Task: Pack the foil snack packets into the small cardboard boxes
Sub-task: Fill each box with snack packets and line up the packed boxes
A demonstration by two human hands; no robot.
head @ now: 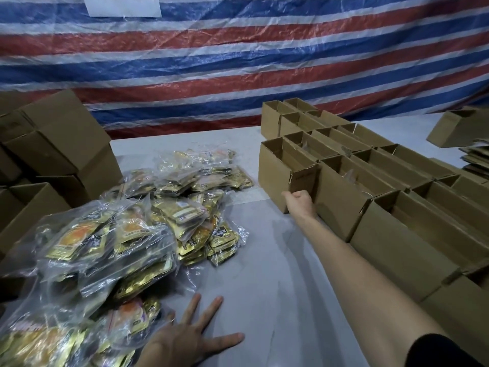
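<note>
A heap of gold foil snack packets [124, 234], bundled in clear plastic bags, covers the left of the grey table [264, 274]. On the right stand several small open cardboard boxes [397, 181] in rows. My right hand [299, 198] reaches far forward and grips the near bottom corner of the nearest left box [280, 170], fingers curled against its wall. My left hand [190, 337] lies flat on the table with fingers spread, its edge touching the packet heap.
Large brown cartons [58, 149] are stacked at the left edge. Flattened boxes [476, 160] and another carton [452, 128] sit at the far right. A red, white and blue striped tarp [238, 62] hangs behind the table.
</note>
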